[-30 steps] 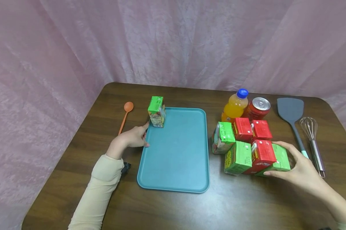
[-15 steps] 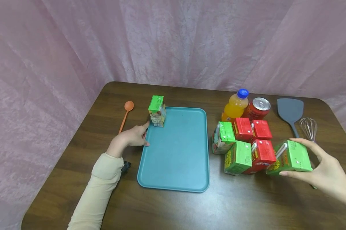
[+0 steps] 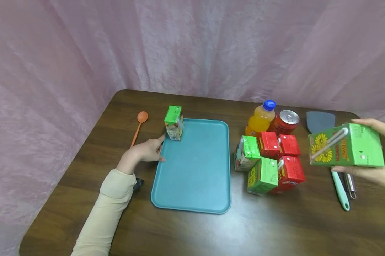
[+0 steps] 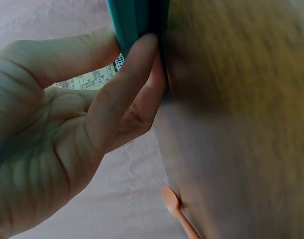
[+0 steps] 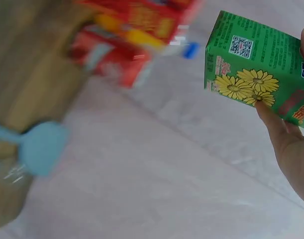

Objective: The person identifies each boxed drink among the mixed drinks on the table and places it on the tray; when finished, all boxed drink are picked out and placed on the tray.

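My left hand [image 3: 145,151] pinches the left rim of a teal tray [image 3: 192,170], thumb on one side and fingers on the other in the left wrist view. A green drink carton [image 3: 173,124] stands upright at the tray's back left corner. Off to the right, my right hand [image 3: 384,175] grips another green carton [image 3: 336,149] with yellow flowers and a white straw, lifted above the table and tilted. The right wrist view shows this flowered carton [image 5: 256,69] between thumb and fingers.
Right of the tray stand green cartons [image 3: 266,174], red cartons [image 3: 291,170], an orange drink bottle [image 3: 259,119] and a red can [image 3: 286,122]. A spatula [image 3: 320,121] and a whisk [image 3: 350,185] lie partly hidden under the held carton. An orange spoon [image 3: 142,117] lies left.
My right hand has taken the flowered green carton from beside the red ones, lifting it up and to the right. The left hand stays at the tray's rim.
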`<state>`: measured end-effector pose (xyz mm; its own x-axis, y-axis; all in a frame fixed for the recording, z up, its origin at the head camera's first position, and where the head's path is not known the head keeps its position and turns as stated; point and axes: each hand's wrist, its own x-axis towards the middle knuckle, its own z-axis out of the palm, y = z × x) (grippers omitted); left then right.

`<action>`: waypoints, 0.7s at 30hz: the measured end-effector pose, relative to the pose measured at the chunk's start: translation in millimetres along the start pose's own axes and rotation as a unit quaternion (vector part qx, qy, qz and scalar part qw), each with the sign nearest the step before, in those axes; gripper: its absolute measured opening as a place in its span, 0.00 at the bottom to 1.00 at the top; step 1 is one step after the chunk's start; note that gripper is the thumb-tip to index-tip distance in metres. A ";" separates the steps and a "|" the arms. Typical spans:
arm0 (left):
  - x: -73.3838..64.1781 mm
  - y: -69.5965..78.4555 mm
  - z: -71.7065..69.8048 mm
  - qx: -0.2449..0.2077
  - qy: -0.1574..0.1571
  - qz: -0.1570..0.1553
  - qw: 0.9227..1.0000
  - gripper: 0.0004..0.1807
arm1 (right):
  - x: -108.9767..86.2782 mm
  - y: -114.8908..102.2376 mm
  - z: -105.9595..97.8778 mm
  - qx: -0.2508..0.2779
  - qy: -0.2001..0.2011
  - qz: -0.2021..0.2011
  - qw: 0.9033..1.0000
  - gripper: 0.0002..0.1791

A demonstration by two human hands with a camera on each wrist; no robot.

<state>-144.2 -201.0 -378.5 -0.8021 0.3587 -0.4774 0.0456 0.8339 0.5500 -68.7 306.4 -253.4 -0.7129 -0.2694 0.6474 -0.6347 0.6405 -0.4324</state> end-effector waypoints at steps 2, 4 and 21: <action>-1.1 -2.9 -2.5 -0.003 0.002 -0.002 1.000 0.54 | 11.0 -10.1 5.0 0.025 0.010 0.004 1.000 0.62; -2.1 -6.1 -5.1 -0.007 0.005 -0.004 1.000 0.54 | 20.5 -22.3 12.8 0.108 0.009 0.020 0.994 0.58; -9.0 -11.7 -7.8 -0.018 0.017 -0.008 1.000 0.53 | 79.8 -118.4 133.3 0.354 0.003 0.098 0.930 0.50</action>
<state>-142.1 -217.2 -375.2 -0.8223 0.3307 -0.4631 0.0114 0.8232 0.5676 -90.2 113.2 -234.3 -0.8356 -0.1910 0.5150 -0.5313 0.0431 -0.8461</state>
